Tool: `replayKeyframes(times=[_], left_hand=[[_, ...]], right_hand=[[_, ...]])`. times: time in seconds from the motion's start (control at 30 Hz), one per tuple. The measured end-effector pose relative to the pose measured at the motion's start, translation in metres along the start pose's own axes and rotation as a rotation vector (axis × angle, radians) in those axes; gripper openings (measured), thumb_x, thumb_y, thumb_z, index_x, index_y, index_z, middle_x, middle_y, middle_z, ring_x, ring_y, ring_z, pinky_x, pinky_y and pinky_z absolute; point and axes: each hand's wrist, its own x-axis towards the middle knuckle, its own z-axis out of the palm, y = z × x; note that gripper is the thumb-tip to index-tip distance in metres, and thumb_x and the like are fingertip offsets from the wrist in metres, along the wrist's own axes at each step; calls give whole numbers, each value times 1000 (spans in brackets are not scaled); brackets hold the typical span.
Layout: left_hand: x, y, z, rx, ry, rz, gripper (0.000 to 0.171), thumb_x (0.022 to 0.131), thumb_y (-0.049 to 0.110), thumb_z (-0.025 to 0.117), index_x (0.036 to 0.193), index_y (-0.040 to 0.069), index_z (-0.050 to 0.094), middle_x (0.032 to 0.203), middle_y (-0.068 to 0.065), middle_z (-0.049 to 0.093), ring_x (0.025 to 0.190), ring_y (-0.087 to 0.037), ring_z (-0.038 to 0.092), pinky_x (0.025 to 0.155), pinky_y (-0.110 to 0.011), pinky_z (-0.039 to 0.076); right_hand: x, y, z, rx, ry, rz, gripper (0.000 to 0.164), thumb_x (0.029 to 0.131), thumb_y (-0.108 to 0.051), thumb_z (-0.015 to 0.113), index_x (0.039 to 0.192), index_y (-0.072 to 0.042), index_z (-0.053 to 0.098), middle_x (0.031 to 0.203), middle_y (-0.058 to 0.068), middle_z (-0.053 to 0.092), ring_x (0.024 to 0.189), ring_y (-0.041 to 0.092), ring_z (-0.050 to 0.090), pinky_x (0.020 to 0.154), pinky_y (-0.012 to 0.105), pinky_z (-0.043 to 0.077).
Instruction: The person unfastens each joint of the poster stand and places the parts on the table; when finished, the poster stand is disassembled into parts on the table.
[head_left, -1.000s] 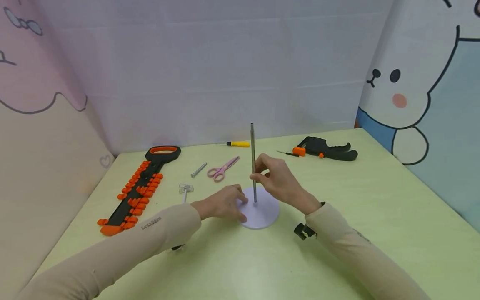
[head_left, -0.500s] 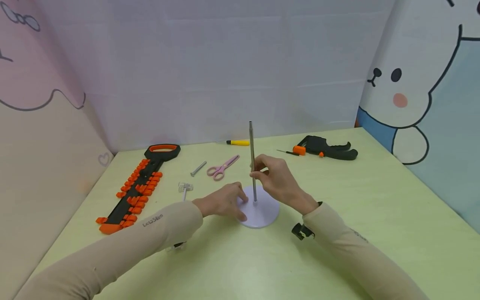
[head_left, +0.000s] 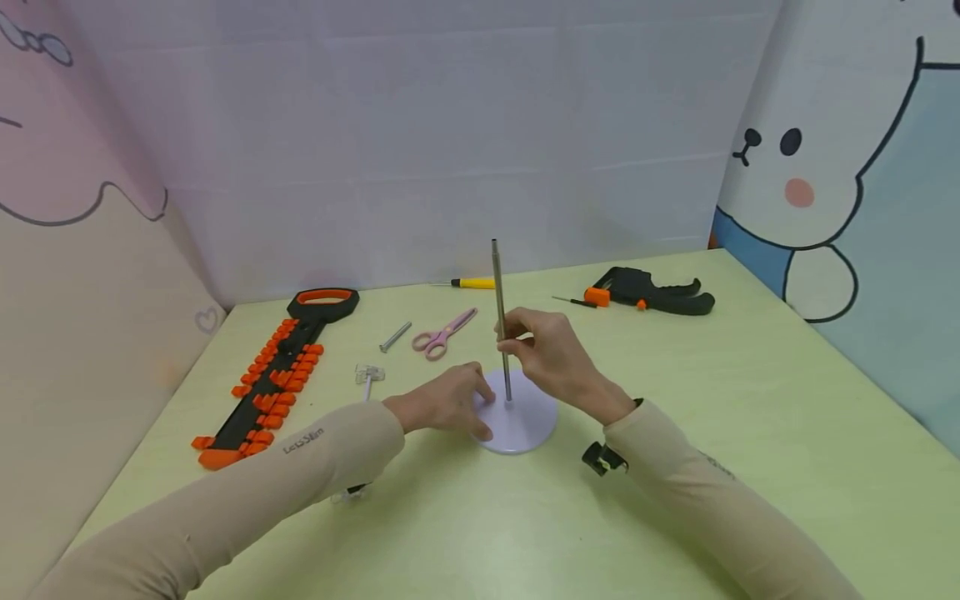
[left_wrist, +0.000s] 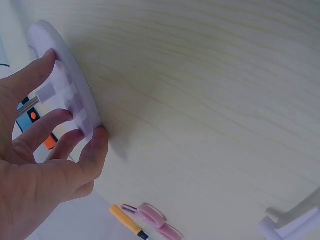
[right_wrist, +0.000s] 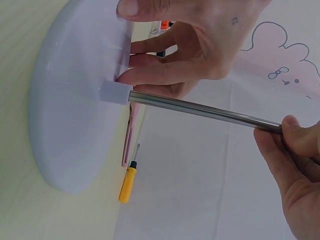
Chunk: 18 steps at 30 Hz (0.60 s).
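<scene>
A round white base (head_left: 531, 423) lies on the table in the head view. A slim metal rod (head_left: 498, 287) rises from the short collar (right_wrist: 116, 93) at its middle, leaning slightly left. Bent fingers and thumb of my left hand (head_left: 447, 403) hold the base at its left side; the left wrist view shows their tips on its face and rim. Higher up, my right hand (head_left: 557, 354) pinches the rod between thumb and fingers. In the right wrist view the rod's lower end meets the collar, while its upper end is hidden by the hand.
Beyond the hands lie pink scissors (head_left: 444, 334), a bolt (head_left: 395, 337) and a yellow screwdriver (head_left: 474, 283). A black holder with orange clips (head_left: 279, 379) runs along the left. A black tool with two handles (head_left: 652, 292) lies back right. A clear-ended white piece (head_left: 369, 377) is near the left sleeve.
The rod's top has tipped a little to the left, and my right hand has shifted slightly with it. My left hand keeps its place on the base.
</scene>
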Motion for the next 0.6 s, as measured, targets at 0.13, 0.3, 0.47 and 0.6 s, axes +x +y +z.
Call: replayKeyframes(times=[0.13,0.3,0.47,0.6], left_hand=[[0,-1,0,5,7,10,47,66,23,86,105,0,72,97,-9,56,88,-19,51,78,-30,44],[1,-1,1,7,8,5,47,67,23,86,106,1,72,99,-8,56,90,-19,51,80,-31,44],[-1,-3,2,-16,-3,-38,50,67,25,86,109,2,71,102,-7,55,93,-19,51,82,-30,44],[-1,-5,2,-31,6,-43,51,66,26,87,109,2,71,102,-7,55,93,-19,52,82,-31,44]], right_hand=[[0,1,0,9,3,1,15,80,9,69,92,1,63,87,12,66,78,17,64,69,27,54],[0,1,-1,8,10,6,15,80,9,69,92,1,64,87,10,67,78,17,64,69,26,54],[0,3,0,18,4,14,16,81,8,69,92,0,63,86,10,67,78,16,64,69,25,54],[0,3,0,26,6,18,16,81,7,70,94,0,63,87,10,67,79,16,64,69,25,54]])
